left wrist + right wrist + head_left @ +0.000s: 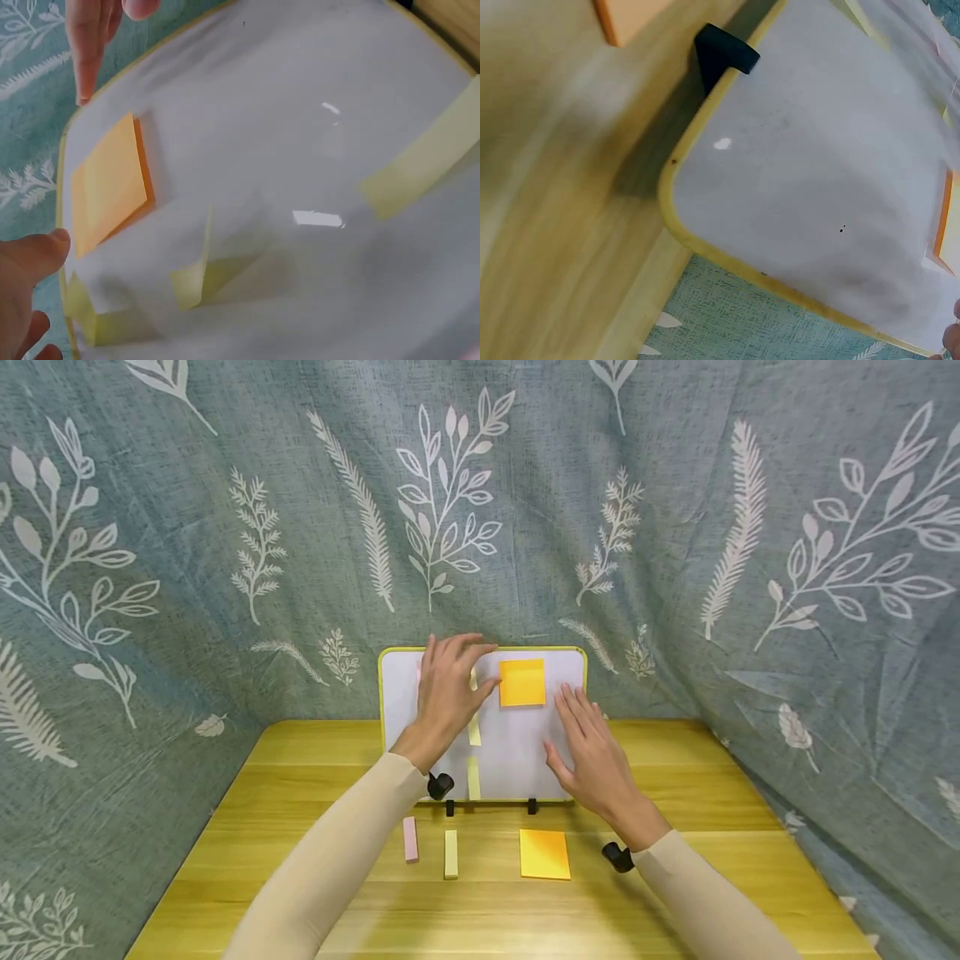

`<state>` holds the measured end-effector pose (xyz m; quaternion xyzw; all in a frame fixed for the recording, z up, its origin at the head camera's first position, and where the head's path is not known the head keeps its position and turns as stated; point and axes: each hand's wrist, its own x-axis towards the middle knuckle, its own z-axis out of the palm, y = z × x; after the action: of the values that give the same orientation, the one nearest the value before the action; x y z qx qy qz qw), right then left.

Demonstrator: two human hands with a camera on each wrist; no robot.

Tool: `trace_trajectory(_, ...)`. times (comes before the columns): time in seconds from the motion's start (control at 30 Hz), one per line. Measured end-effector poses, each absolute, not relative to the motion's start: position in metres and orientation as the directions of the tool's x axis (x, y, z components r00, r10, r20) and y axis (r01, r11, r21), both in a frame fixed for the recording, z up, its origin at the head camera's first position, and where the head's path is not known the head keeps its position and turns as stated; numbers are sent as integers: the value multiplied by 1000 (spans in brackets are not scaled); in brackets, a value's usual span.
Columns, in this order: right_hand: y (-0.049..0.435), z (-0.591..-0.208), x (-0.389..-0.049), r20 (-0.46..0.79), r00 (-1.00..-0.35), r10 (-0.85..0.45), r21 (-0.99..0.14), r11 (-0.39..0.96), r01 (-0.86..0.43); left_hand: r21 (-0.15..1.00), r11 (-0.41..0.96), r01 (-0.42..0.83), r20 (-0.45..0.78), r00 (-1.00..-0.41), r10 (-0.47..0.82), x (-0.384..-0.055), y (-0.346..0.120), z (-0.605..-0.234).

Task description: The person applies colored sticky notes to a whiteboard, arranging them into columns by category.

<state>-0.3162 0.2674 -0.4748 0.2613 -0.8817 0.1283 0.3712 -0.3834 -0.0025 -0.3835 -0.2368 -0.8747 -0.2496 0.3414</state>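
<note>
An orange sticky note [522,683] is stuck to the upper right part of a white board [517,760] with a yellow rim. My left hand [450,685] is at the note's left side, fingers bent loosely and holding nothing. In the left wrist view its thumb [46,253] lies close to the note's edge. My right hand [596,760] is to the right of the note, fingers extended along the board's right edge, with nothing in them. Narrow yellow sticky strips [473,778] run down the board's middle, their free ends lifting. Behind my left hand, a pink strip [418,670] is mostly hidden.
On the wooden table [300,827], in front of the board, lie a pink strip pad [410,840], a yellow strip pad [451,855] and an orange sticky note pad [545,854]. Black feet [532,807] support the board. Patterned fabric [540,527] hangs behind it.
</note>
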Motion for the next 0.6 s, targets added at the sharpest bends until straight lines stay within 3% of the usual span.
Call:
trace_trajectory(0.2,275,-479,-305,723,-573,-387,-53,795,-604,251,706,662,753,-592,287,-363,-9,-389)
trace_trajectory(0.37,282,-483,-293,706,-569,-421,-66,761,-645,165,661,732,786,-502,360,-343,-10,-402)
trace_trajectory(0.6,290,-492,-279,639,-573,-513,-54,713,-699,66,614,786,782,-423,458,-314,-13,-429)
